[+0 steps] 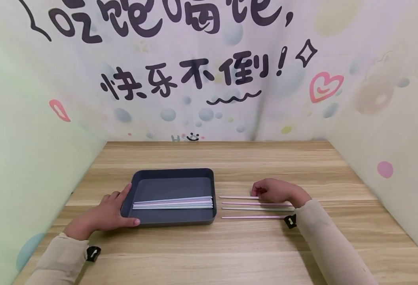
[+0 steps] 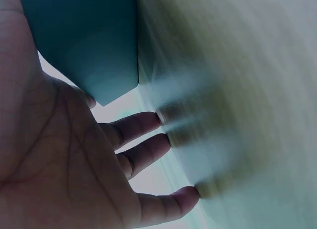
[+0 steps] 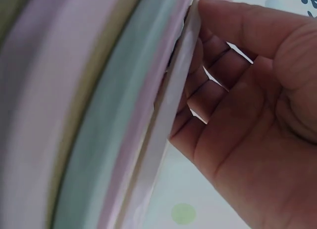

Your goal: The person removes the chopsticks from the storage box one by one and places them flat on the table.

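My left hand (image 1: 103, 213) spreads round the left end of a dark grey tray (image 1: 175, 185), its thumb at the front rim and index finger along the left side. The left wrist view shows the other fingers (image 2: 148, 152) fairly straight, tips on the table. Inside the tray, several pale blue and pink chopsticks (image 1: 173, 204) lie side by side. To its right, my right hand (image 1: 274, 190) pinches the farthest chopstick (image 1: 235, 197), a whitish one, between thumb and fingers. Nearer the front lie a pink chopstick (image 1: 244, 204), a pale green chopstick (image 1: 244, 209) and another pink chopstick (image 1: 251, 217).
The wood-grain table (image 1: 194, 253) is bounded at the back by a printed cloth wall (image 1: 180, 114) and at both sides by pale walls. A black wrist strap (image 1: 93, 253) shows at the left sleeve, another (image 1: 290, 221) beside the front chopsticks' right ends.
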The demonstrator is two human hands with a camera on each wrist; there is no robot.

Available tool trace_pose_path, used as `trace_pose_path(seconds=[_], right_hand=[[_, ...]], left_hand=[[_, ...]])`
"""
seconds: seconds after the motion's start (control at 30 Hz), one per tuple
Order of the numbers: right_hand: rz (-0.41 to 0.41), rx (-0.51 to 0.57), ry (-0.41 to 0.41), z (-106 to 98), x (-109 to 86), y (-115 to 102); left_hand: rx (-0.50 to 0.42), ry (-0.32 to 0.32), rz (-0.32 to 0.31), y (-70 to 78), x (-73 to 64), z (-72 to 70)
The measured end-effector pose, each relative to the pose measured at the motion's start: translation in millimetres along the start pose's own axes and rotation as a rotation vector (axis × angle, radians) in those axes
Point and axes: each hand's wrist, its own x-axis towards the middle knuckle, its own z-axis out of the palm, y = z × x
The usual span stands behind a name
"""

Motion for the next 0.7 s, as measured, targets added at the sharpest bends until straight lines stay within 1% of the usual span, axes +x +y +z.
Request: trace_pose_path(seconds=[0.37,0.57,0.7], right_hand=[[-0.014,0.001,0.003,1.4,0.0,1.8],[-0.018,-0.036,0.000,-2.1,0.6,0.2],[-0.044,-0.057,-0.007,-4.8,3.3,-3.4]], left_hand=[[-0.010,0.005,0.014,-2.8,-0.4,1.0],[-0.015,0.010,0.022,-2.1,-1.1,0.1],[-0.018,-0.002,0.015,-1.2,-1.5,-0.2]])
